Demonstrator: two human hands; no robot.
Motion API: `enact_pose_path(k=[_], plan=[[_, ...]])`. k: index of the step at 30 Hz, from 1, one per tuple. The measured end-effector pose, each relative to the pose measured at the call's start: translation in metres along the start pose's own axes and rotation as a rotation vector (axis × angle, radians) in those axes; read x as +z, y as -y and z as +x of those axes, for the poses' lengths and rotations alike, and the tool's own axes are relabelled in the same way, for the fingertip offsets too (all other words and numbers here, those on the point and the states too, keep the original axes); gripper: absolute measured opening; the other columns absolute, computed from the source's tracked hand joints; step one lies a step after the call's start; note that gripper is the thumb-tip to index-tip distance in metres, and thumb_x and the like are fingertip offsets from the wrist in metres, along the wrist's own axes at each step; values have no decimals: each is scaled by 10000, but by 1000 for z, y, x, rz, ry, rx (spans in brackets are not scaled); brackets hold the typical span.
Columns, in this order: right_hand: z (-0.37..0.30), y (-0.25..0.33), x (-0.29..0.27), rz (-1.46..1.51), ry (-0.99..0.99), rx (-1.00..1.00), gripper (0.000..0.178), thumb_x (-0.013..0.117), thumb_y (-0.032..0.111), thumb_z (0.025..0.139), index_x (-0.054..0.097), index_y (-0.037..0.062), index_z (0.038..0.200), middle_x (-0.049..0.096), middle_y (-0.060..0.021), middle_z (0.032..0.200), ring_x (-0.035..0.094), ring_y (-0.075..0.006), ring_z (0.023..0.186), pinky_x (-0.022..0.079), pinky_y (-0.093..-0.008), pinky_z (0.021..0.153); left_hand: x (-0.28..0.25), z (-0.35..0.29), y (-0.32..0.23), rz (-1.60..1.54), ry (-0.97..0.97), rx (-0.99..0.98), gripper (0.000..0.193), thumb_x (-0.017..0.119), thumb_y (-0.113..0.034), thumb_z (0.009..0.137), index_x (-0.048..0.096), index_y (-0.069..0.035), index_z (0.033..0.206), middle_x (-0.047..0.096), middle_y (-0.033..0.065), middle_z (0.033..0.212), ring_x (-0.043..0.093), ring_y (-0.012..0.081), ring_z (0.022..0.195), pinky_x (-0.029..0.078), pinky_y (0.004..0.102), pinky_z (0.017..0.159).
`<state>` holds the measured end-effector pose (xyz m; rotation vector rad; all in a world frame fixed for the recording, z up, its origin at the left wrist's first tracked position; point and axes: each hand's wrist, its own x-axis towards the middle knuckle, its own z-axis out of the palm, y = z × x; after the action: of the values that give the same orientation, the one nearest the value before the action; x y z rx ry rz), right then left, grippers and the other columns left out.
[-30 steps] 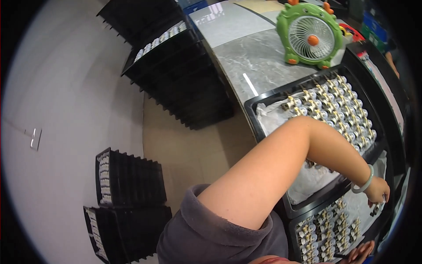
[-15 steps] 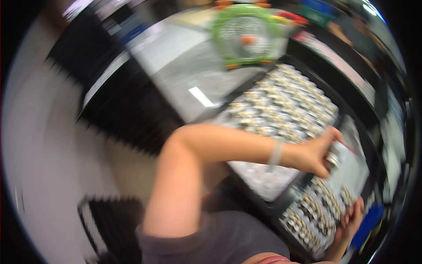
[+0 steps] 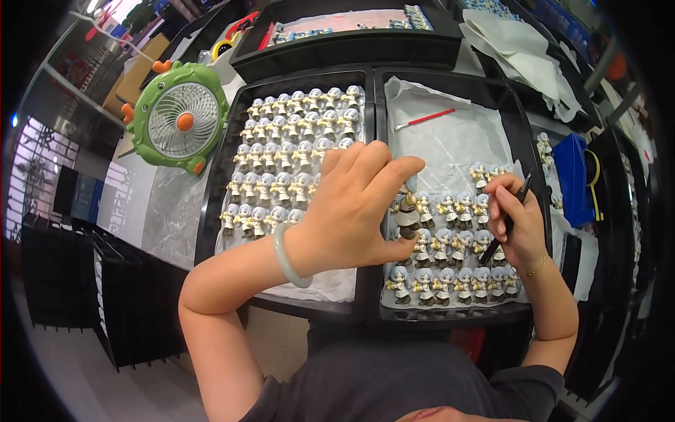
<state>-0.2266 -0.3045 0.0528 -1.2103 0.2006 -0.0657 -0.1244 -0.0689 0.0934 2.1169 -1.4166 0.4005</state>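
My left hand (image 3: 355, 204), a pale bangle on its wrist, reaches over the divide between two black trays. Its thumb and fingers pinch a small figurine (image 3: 406, 216) with pale hair and dark boots, partly covered by the fingers. On the right, my right hand (image 3: 519, 228) is closed round a slim black pen-like tool (image 3: 491, 251) that slants down toward the figurines. Below both hands, rows of similar figurines (image 3: 443, 281) stand on white paper in the right tray (image 3: 450, 318). More rows of figurines (image 3: 281, 184) fill much of the left tray (image 3: 209, 211).
A red-handled brush (image 3: 429, 118) lies on the right tray's paper. At the left stands a green fan (image 3: 184, 121). Behind is another black tray (image 3: 337, 53) with small parts. A blue bin (image 3: 573, 179) and crumpled white sheets (image 3: 517, 53) are at the right.
My view has swung round and sharpened, so the trays now face me squarely. The figurine stays in my left hand. The black tool in my right hand now shows.
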Motion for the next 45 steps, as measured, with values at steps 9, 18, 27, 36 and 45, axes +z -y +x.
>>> enact_pose_path(k=[9, 18, 27, 36, 45], plan=[[2, -1, -2, -12, 17, 20, 148, 501, 171, 902, 548, 32, 926, 489, 12, 625, 387, -24, 442, 283, -161, 363, -2, -1, -2, 41, 25, 54, 663, 752, -242, 486, 529, -114, 1097, 442, 34, 821, 438, 202, 773, 281, 316, 716], [0, -1, -4, -46, -7, -31, 157, 479, 166, 911, 533, 22, 943, 468, 14, 629, 365, -12, 422, 259, -147, 347, -30, -42, 51, 86, 66, -117, 628, 711, -270, 558, 467, -58, 1097, 544, 73, 968, 524, 223, 913, 328, 336, 794], [2, 1, -5, -23, -57, -45, 160, 471, 170, 914, 533, 25, 942, 462, 16, 625, 355, -6, 426, 254, -145, 346, 19, -96, 56, 79, 427, -177, 655, 755, -236, 536, 460, -95, 1103, 458, 72, 1142, 395, 255, 1137, 280, 419, 921], [13, 16, -23, -60, -115, -358, 190, 472, 157, 917, 551, -2, 984, 471, 18, 654, 370, 3, 465, 263, -138, 376, 13, 8, 44, -27, 354, -34, 383, 647, -57, 701, 532, -45, 1065, 546, 123, 999, 505, 312, 984, 393, 362, 856], [25, -10, -6, -193, -150, -145, 148, 521, 184, 894, 565, 46, 924, 460, 36, 625, 390, -12, 475, 279, -152, 400, 262, 123, 89, -405, 864, -175, 472, 603, -375, 752, 580, -21, 1062, 619, 191, 1001, 584, 318, 960, 450, 369, 823]])
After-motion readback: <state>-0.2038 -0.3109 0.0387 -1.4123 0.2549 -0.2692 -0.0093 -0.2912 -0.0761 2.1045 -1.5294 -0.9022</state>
